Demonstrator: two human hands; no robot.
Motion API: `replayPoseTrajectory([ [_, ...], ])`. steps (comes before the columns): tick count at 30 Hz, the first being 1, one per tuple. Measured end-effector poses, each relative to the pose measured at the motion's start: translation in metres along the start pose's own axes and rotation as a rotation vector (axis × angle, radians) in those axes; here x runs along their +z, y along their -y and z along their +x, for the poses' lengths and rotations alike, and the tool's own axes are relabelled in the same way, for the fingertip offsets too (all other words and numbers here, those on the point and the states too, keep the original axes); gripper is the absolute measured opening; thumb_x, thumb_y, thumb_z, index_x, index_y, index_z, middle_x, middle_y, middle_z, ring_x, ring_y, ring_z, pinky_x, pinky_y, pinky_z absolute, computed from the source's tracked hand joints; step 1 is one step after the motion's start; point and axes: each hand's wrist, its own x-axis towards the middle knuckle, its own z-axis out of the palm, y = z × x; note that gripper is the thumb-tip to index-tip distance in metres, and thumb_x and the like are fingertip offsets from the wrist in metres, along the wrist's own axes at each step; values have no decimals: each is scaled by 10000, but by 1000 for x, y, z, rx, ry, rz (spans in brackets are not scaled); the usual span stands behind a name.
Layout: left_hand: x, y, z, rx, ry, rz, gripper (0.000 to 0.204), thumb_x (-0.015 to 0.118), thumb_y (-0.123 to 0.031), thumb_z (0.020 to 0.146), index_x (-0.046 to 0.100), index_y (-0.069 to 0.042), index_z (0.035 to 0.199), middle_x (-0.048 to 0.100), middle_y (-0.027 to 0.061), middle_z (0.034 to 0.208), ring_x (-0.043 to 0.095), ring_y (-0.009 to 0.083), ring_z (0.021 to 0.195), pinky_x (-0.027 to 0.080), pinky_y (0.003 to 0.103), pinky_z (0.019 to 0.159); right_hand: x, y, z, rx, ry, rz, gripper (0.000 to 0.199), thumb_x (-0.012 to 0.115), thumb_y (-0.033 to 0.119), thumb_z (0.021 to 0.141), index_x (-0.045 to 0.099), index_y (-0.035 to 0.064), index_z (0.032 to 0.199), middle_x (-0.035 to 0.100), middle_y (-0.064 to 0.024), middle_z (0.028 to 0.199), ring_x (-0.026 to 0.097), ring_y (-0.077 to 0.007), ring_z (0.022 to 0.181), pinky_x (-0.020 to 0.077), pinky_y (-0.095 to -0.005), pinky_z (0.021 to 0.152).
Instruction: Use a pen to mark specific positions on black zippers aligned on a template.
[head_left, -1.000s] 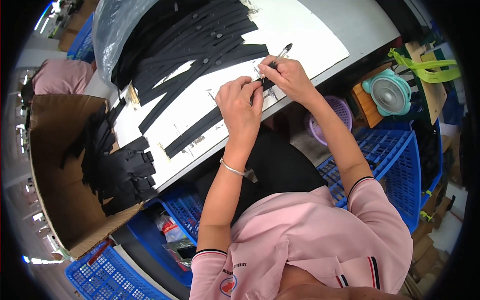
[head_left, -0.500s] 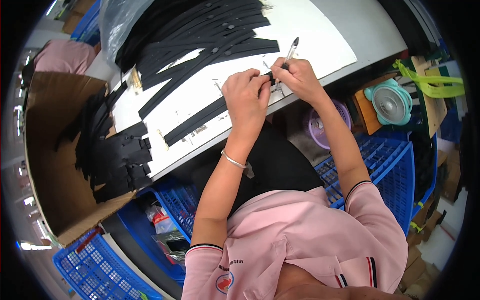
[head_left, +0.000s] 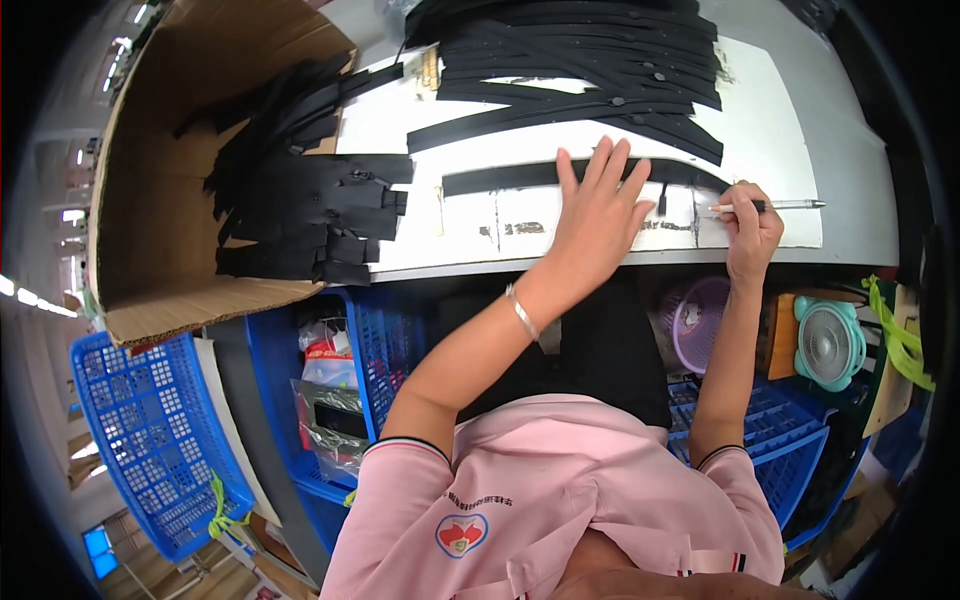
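Observation:
A black zipper (head_left: 500, 178) lies stretched across the white board (head_left: 400, 240), with a small dark pull (head_left: 662, 198) hanging off its lower edge. Across its middle rests my left hand (head_left: 600, 215), palm down and fingers spread, pressing it to the board. My right hand (head_left: 752, 235) is closed round a clear pen (head_left: 795, 204) beside the zipper's right end. The pen lies nearly level, its writing tip towards the left, over dark marks on the board. Farther back, several black zippers (head_left: 570, 60) are piled in a loose stack.
Left of the board stands an open cardboard box (head_left: 150, 200) with more black zippers (head_left: 300, 220) spilling over its edge. Below the table are blue baskets (head_left: 170, 430), a purple basket (head_left: 695, 320) and a teal fan (head_left: 830, 345). The table's front edge (head_left: 600, 264) runs before me.
My left hand has slid away from my right and flattened out on the zipper. The pen has tipped from upright to nearly level. My view has turned, so the board looks straighter.

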Motion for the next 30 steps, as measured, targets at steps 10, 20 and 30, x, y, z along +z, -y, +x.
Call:
replayPoseTrajectory([
  [10,-29,40,-13,-66,-96,-118,394,601,-194,1010,602,-42,1373,521,210,1479,365,409,1478,151,642,1217,5,5,4,66,13,-80,188,614,134,1026,704,5,923,683,-36,874,508,-26,653,372,-161,529],
  [20,-162,140,-128,-382,-73,638,348,689,-52,900,684,-173,1226,542,87,1498,321,354,1518,131,628,1222,16,15,7,108,56,-243,189,628,187,1040,740,49,1106,734,-34,932,571,-19,691,393,-173,538],
  [30,-99,89,-62,-72,-308,234,183,748,4,798,665,-110,914,687,76,1262,549,327,1354,248,536,1228,30,28,8,-56,123,-400,303,579,210,1069,654,108,1344,765,-29,998,645,-51,800,467,-209,640],
])
